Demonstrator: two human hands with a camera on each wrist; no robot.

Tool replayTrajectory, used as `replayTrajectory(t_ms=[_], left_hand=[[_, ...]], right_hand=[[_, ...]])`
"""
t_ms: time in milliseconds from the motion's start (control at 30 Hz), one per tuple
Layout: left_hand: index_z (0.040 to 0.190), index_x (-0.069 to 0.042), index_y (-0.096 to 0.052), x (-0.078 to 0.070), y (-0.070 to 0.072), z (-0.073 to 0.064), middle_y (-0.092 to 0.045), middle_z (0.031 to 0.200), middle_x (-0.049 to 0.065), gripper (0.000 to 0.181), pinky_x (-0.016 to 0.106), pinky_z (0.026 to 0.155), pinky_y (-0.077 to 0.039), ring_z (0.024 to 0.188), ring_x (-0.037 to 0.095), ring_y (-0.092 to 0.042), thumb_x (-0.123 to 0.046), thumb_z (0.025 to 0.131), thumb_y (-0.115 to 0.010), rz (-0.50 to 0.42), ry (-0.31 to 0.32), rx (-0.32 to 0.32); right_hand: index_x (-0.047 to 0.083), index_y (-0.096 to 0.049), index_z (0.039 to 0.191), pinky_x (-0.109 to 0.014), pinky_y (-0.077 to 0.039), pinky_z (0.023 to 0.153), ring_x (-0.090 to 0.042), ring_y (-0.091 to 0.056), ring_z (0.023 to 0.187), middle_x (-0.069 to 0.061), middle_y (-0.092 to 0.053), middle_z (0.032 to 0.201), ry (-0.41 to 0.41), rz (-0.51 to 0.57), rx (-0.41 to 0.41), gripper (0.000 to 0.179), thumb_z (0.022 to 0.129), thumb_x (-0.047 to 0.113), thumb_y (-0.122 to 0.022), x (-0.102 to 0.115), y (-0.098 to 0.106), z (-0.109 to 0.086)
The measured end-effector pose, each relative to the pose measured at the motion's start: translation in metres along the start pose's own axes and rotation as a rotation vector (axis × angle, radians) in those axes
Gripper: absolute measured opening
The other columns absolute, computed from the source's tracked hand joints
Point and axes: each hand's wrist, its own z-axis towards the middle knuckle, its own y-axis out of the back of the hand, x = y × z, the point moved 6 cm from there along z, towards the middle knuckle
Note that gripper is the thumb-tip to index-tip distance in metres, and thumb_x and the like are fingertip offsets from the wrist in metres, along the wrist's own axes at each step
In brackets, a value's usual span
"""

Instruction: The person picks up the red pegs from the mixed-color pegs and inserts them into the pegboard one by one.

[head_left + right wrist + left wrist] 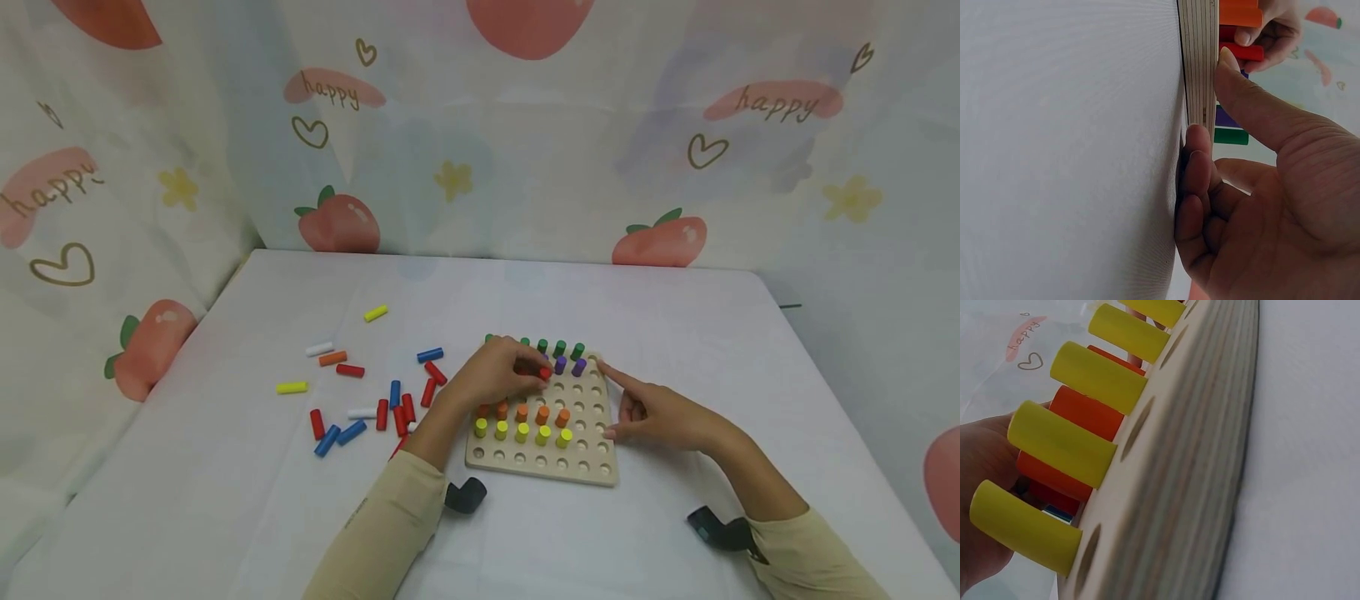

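A wooden peg board (pixel 592 468) lies on the white table. It carries a far row of green pegs (pixel 559 347), two purple pegs (pixel 578 367), a row of orange pegs (pixel 542 414) and a row of yellow pegs (pixel 543 435). My left hand (pixel 534 372) reaches over the board and pinches a red peg (pixel 545 373) just beside the purple ones. My right hand (pixel 645 412) rests at the board's right edge, its index finger straight on the top. In the right wrist view, the right hand (pixel 1260 206) has its other fingers curled against the board's side (pixel 1199 62), and the red peg (pixel 1244 51) shows beyond.
Several loose pegs lie left of the board: red (pixel 382 414), blue (pixel 327 440), a yellow one (pixel 292 387), a white one (pixel 318 348) and an orange one (pixel 332 358). A strawberry-print curtain (pixel 480 133) closes off the back and left. The left wrist view shows yellow pegs (pixel 1060 444) close up.
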Motion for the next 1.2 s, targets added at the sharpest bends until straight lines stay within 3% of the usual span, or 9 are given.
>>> replayTrajectory(t_ms=[500, 867, 1200], left_hand=[[0.116, -0.018, -0.080, -0.0027, -0.0005, -0.0021, -0.071, 0.103, -0.013, 0.025, 0.023, 0.090, -0.050, 0.096, 0.008, -0.060, -0.018, 0.090, -0.083, -0.011, -0.017, 0.023], [0.117, -0.019, -0.080, -0.0032, 0.0007, -0.0020, -0.072, 0.105, -0.015, 0.026, 0.028, 0.098, -0.047, 0.103, 0.007, -0.058, -0.020, 0.091, -0.083, 0.019, -0.020, 0.019], [0.116, -0.019, -0.080, -0.0034, 0.0006, -0.0010, -0.070, 0.103, -0.016, 0.025, 0.024, 0.093, -0.049, 0.101, 0.007, -0.058, -0.019, 0.091, -0.083, 0.014, -0.028, 0.008]], right_hand=[[0.007, -0.023, 0.164, -0.029, -0.040, 0.062, -0.020, -0.050, 0.075, -0.003, -0.053, 0.084, -0.006, 0.008, -0.001, 0.100, 0.089, 0.032, -0.084, -0.0002, -0.0018, -0.0002], [0.007, -0.024, 0.164, -0.029, -0.040, 0.062, -0.020, -0.049, 0.076, -0.003, -0.052, 0.084, -0.008, -0.001, -0.003, 0.100, 0.089, 0.032, -0.084, 0.0010, -0.0010, -0.0004], [0.007, -0.023, 0.164, -0.029, -0.040, 0.062, -0.020, -0.049, 0.075, -0.003, -0.053, 0.084, -0.004, -0.008, -0.004, 0.100, 0.089, 0.032, -0.084, -0.0005, -0.0007, 0.0006]])
